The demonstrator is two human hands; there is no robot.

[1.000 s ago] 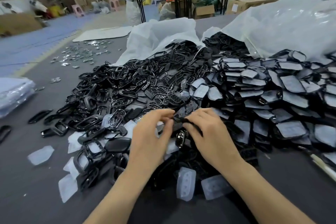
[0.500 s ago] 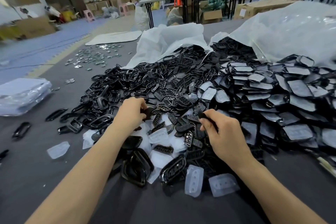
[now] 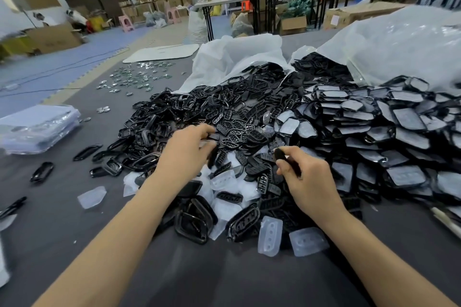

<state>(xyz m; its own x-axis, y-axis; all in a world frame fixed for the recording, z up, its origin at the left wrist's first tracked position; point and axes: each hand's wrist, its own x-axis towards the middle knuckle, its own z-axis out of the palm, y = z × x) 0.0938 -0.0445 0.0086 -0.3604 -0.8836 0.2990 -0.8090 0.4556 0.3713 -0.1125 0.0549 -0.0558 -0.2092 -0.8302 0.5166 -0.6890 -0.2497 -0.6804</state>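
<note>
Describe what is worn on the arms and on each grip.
The left forearm and right forearm are bare, no sleeves in view. The left grip and right grip wear no gloves; no ring, watch or band shows on fingers or wrists.

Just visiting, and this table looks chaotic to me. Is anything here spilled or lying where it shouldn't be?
Yes: black plastic parts lie spilled from the white bags in a heap across the table. A few black frames lie apart at the left. The right hand pinches one black piece.
</note>
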